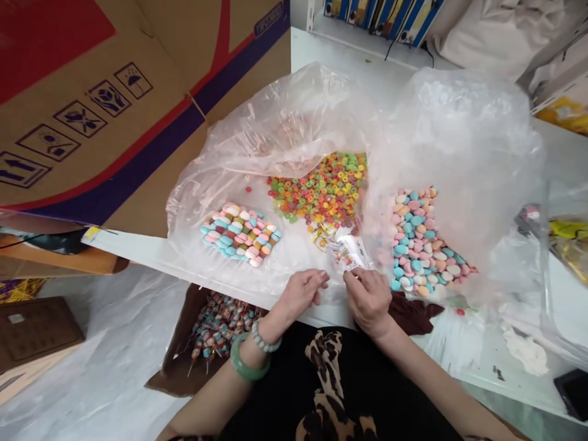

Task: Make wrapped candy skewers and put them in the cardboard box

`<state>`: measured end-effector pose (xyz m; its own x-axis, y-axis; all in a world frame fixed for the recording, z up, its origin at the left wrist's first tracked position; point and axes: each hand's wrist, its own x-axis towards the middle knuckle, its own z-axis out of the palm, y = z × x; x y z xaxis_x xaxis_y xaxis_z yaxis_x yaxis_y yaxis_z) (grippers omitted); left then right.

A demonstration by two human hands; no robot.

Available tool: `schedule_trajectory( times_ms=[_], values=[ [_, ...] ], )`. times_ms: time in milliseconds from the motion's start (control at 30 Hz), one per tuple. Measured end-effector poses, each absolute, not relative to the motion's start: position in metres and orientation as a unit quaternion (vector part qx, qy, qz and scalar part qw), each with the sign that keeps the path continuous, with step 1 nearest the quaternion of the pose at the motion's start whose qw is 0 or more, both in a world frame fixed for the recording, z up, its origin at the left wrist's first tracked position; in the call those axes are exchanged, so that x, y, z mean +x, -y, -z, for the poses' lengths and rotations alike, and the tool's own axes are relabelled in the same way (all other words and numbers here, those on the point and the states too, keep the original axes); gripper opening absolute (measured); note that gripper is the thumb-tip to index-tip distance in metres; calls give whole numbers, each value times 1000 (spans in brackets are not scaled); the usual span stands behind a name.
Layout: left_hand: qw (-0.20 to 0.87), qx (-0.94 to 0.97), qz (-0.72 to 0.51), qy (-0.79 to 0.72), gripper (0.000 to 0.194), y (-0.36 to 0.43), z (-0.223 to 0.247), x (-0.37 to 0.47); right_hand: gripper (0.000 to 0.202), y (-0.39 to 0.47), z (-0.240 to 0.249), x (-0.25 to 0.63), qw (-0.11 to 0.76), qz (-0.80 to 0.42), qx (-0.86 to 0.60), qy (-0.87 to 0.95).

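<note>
My right hand [369, 300] has its fingers closed on the lower edge of a small printed clear packet [349, 251]. My left hand [301, 295] is just to its left, fingers curled and pressed together; what they hold, if anything, is hidden. Gold twist ties [321, 236] lie beside the packet. Behind the hands is a pile of colourful ring candies [326, 190]. To the left, skewered pastel candies [241, 234] lie in a group on the plastic, and loose pastel candies [416, 245] are heaped to the right.
A big cardboard box [184, 67] stands at the back left. Clear plastic sheeting [294, 122] covers much of the white table [142, 251]. Below the table's edge, an open carton [179, 361] holds many candy skewers. A dark cloth [416, 313] lies right of my right hand.
</note>
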<state>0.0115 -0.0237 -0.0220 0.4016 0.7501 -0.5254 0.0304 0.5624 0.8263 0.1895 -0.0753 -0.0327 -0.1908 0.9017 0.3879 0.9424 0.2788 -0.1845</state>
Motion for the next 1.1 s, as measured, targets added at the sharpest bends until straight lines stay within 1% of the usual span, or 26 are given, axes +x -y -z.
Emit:
schedule_trajectory(
  times_ms=[100, 133, 200, 300, 333, 433, 533, 600, 667, 733, 767, 867, 900, 967, 1100],
  values=[
    [807, 268, -276, -448, 41, 14, 21, 24, 29, 80, 22, 184, 237, 4, -492, 837],
    [813, 221, -306, -444, 39, 12, 20, 25, 29, 79, 19, 181, 236, -22, -473, 849],
    [796, 157, -379, -445, 36, 9, 20, 21, 28, 71, 17, 176, 252, -87, -485, 833],
    [764, 150, -439, -448, 35, 8, 19, 7, 33, 52, 15, 169, 325, -244, -560, 722],
    [759, 157, -444, -450, 35, 9, 18, 2, 33, 46, 15, 166, 331, -312, -576, 680],
    [758, 159, -449, -445, 38, 12, 15, -5, 21, 33, 19, 154, 306, -494, -585, 566],
    [757, 150, -458, -442, 42, 17, 13, -6, 30, 31, 26, 144, 327, -577, -581, 472],
    [762, 166, -443, -442, 40, 23, 15, -6, 31, 33, 31, 143, 318, -602, -583, 443],
    [767, 182, -424, -446, 38, 29, 20, -7, 33, 34, 34, 145, 273, -620, -592, 437],
    [749, 177, -436, -467, 36, 35, 27, -8, 36, 33, 34, 147, 226, -621, -603, 447],
    [731, 168, -451, -483, 34, 37, 30, -8, 36, 32, 34, 146, 216, -615, -603, 459],
    [675, 148, -505, -517, 32, 41, 37, -9, 30, 27, 30, 139, 246, -610, -560, 503],
    [668, 145, -515, -517, 32, 42, 37, -10, 28, 26, 28, 135, 262, -616, -541, 509],
    [664, 141, -522, -517, 35, 42, 36, -13, 25, 24, 25, 128, 268, -620, -525, 519],
    [673, 160, -497, -524, 40, 44, 32, -27, 20, 26, 23, 120, 231, -513, -543, 624]
  ],
)
